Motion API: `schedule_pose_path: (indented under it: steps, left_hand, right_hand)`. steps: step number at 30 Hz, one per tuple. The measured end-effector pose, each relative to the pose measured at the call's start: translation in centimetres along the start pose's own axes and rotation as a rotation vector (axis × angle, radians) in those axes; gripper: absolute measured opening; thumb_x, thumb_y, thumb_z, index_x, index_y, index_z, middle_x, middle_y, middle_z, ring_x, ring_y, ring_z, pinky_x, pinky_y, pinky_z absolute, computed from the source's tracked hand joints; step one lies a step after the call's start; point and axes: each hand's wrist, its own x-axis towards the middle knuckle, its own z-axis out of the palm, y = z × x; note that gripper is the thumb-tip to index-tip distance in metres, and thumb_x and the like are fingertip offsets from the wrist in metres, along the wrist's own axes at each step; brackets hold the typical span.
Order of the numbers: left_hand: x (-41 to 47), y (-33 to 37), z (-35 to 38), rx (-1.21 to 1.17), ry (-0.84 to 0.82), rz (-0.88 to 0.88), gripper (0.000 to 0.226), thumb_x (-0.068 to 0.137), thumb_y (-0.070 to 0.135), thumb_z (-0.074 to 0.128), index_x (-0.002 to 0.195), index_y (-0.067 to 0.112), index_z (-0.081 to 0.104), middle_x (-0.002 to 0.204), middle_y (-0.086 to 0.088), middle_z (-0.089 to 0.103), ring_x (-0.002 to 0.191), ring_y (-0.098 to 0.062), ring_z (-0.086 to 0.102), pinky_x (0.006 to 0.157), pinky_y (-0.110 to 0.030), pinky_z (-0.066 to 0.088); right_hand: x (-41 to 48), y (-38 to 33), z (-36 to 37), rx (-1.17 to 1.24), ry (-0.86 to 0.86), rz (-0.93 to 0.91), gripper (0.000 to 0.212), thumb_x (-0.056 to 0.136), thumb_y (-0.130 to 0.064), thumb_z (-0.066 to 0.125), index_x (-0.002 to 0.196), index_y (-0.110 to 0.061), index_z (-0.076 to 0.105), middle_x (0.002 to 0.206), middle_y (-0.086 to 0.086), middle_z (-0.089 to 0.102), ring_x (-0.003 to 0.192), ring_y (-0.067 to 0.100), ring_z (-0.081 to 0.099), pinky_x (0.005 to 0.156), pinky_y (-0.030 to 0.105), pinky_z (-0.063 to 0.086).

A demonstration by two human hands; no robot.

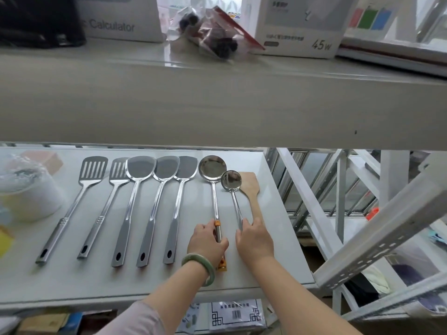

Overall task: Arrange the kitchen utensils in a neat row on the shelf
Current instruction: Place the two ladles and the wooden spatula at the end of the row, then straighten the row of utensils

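Observation:
Several steel utensils lie side by side on the white shelf (278, 250), handles toward me. From the left: two slotted turners (82, 192) (108, 194), then three solid spatulas (134, 189) (157, 194) (177, 194). My left hand (208, 240) grips the orange-trimmed handle of the large ladle (212, 166). My right hand (254, 239) holds the handle of the small ladle (231, 181), whose bowl overlaps a wooden spatula (251, 187) lying at the far right. The wooden spatula's handle end is hidden under my right hand.
A wrapped white pot (26, 192) stands at the shelf's left end. The upper shelf's thick front edge (217, 107) hangs above, carrying boxes (300, 25) and a plastic bag (212, 32). White metal racking (377, 228) stands right of the shelf. Boxes sit below.

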Motion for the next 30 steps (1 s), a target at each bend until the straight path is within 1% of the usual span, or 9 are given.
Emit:
schedule_pose_path:
  steps: [7,13,17,19,21,23,25,28,30]
  left_hand:
    - [0.2,-0.1,0.1,0.07,-0.022,-0.005,0.061,0.085,0.041,0.053,0.141,0.023,0.035,0.117,-0.005,0.05,0.106,-0.021,0.055,0.097,-0.033,0.047]
    - [0.3,0.0,-0.1,0.089,-0.039,0.009,0.064,0.088,0.042,0.05,0.145,0.024,0.029,0.118,-0.006,0.05,0.106,-0.02,0.053,0.097,-0.031,0.046]
    - [0.4,0.2,-0.1,0.101,-0.05,0.02,0.061,0.089,0.041,0.049,0.144,0.024,0.029,0.117,-0.006,0.05,0.098,-0.017,0.052,0.094,-0.03,0.047]
    - [0.4,0.4,-0.1,0.109,-0.061,0.021,0.061,0.089,0.042,0.049,0.144,0.025,0.028,0.119,-0.006,0.05,0.104,-0.02,0.054,0.095,-0.031,0.047]
    - [0.5,0.4,-0.2,0.108,-0.072,0.018,0.062,0.089,0.043,0.049,0.144,0.025,0.027,0.12,-0.007,0.051,0.106,-0.021,0.055,0.095,-0.032,0.048]
    - [0.6,0.4,-0.3,0.099,-0.077,0.023,0.064,0.088,0.045,0.051,0.144,0.025,0.027,0.117,-0.006,0.053,0.102,-0.02,0.056,0.093,-0.032,0.049]
    - [0.5,0.1,-0.6,0.033,-0.072,0.042,0.067,0.087,0.046,0.053,0.144,0.024,0.027,0.108,-0.005,0.056,0.092,-0.017,0.056,0.088,-0.032,0.05]
    - [-0.2,-0.7,-2.5,-0.026,-0.013,0.101,0.062,0.091,0.043,0.048,0.146,0.022,0.025,0.113,-0.002,0.054,0.089,-0.011,0.052,0.085,-0.026,0.045]
    - [-0.7,-1.9,-4.6,-0.037,0.115,0.206,0.051,0.093,0.032,0.049,0.14,0.019,0.038,0.103,0.001,0.053,0.078,-0.007,0.05,0.087,-0.027,0.047]
  right_hand:
    - [1.8,0.7,-0.5,-0.014,-0.017,0.048,0.026,0.097,-0.02,0.038,0.11,-0.005,0.056,0.114,0.015,0.054,0.1,0.031,0.058,0.078,0.034,0.049]
    - [3.1,1.2,-1.1,-0.007,-0.037,0.113,0.026,0.096,-0.016,0.038,0.111,-0.003,0.056,0.118,0.017,0.052,0.105,0.032,0.057,0.081,0.034,0.048]
    - [3.2,1.3,-1.3,0.0,-0.045,0.123,0.027,0.097,-0.017,0.038,0.111,-0.003,0.055,0.119,0.016,0.052,0.105,0.031,0.057,0.08,0.033,0.048]
    - [3.0,1.2,-1.2,0.027,-0.038,0.137,0.029,0.097,-0.022,0.039,0.114,-0.003,0.053,0.12,0.016,0.052,0.107,0.03,0.056,0.083,0.033,0.048]
    - [2.7,1.0,-1.1,0.081,-0.009,0.16,0.043,0.095,-0.03,0.043,0.127,-0.001,0.044,0.128,0.017,0.048,0.114,0.03,0.054,0.092,0.036,0.047]
    - [2.1,0.8,-1.1,0.13,0.024,0.161,0.058,0.094,-0.033,0.043,0.141,-0.001,0.03,0.136,0.02,0.04,0.118,0.031,0.05,0.097,0.036,0.045]
    - [1.5,0.2,-1.3,0.152,0.045,0.128,0.062,0.094,-0.032,0.042,0.145,-0.003,0.023,0.138,0.019,0.037,0.118,0.03,0.05,0.097,0.034,0.044]
    - [0.7,-1.3,-1.7,0.215,0.077,0.046,0.06,0.094,-0.03,0.044,0.145,-0.006,0.024,0.132,0.016,0.04,0.113,0.027,0.052,0.095,0.032,0.044]
    - [0.4,-3.0,-1.9,0.249,0.099,-0.014,0.057,0.093,-0.028,0.046,0.144,-0.008,0.029,0.13,0.015,0.043,0.112,0.028,0.052,0.097,0.033,0.044]
